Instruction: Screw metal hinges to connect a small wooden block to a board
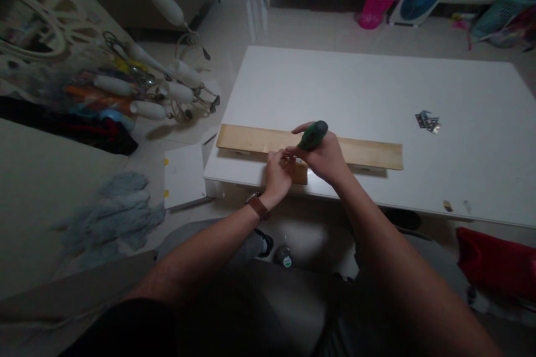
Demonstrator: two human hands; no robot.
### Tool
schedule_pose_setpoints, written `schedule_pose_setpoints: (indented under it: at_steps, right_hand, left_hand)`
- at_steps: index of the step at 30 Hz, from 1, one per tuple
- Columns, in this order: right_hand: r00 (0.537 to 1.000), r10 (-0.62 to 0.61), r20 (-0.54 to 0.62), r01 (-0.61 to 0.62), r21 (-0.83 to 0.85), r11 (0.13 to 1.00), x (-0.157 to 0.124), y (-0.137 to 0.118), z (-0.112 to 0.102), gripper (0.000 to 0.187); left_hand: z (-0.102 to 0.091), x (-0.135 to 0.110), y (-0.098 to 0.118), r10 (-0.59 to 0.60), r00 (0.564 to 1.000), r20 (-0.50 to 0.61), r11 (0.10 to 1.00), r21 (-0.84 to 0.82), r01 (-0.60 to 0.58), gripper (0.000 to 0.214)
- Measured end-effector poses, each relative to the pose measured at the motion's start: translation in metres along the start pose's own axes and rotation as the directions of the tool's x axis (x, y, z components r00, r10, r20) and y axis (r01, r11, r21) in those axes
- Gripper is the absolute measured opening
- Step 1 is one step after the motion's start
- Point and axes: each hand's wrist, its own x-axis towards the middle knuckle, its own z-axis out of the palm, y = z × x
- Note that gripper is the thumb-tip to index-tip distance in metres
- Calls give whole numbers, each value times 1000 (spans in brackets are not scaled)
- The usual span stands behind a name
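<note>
My right hand [329,159] is wrapped round the green handle of a screwdriver [313,135], which tilts with its dark butt end up and to the right. Close to its lower end, my left hand [278,175] has its fingertips pinched together; what they hold is too small and dark to make out. Just under the hands sits a small brown wooden block [300,173] at the table's near edge. Behind it, a long pale wooden board [371,152] runs left to right, partly covered by my hands and raised slightly off the white table [335,89].
A small pile of metal brackets [427,121] lies on the table's right side. Near the front right edge is a small brown and dark piece [448,206]. A lamp with several white shades [176,90] stands left of the table. Below is a bottle [284,256].
</note>
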Motion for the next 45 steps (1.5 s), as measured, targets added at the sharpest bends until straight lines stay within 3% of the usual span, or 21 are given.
schedule_pose_setpoints:
  at_steps: [2, 7, 11, 20, 26, 31, 35, 41, 45]
  right_hand:
    - [1000, 2, 4, -2, -4, 1000, 0, -1, 1, 32]
    - [981, 54, 185, -73, 95, 993, 0, 2, -5, 41]
    - [961, 66, 268, -91, 82, 993, -1, 6, -8, 36]
    - [988, 32, 148, -30, -18, 999, 0, 13, 5, 33]
    - [998, 56, -5, -56, -164, 985, -3, 14, 13, 20]
    - [996, 78, -40, -83, -123, 989, -3, 18, 17, 22]
    - [991, 134, -3, -134, -4, 991, -2, 18, 14, 24]
    - [976, 118, 184, -148, 155, 977, 0, 17, 6, 40]
    - [979, 115, 166, -146, 188, 971, 1, 16, 5, 37]
  left_hand:
    - [0, 0, -1, 0, 1000, -2, 1000, -2, 0, 15]
    - [1, 0, -4, -15, 999, 30, 1000, -20, 16, 10]
    - [1, 1, -4, -7, 1000, 20, 1000, -22, 7, 5]
    - [3, 2, -6, 9, 1000, 7, 998, -57, -8, 29]
    - [1, 2, -2, 18, 1000, -4, 1000, -21, -18, 23]
    - [0, 2, -3, 18, 999, 35, 1000, 9, -18, 19]
    - [-1, 1, -3, 12, 999, 36, 1000, 12, -13, 20]
    - [0, 3, 1, -34, 999, 5, 999, 1, 34, 23]
    - [3, 3, 0, -34, 999, -2, 999, -32, 34, 33]
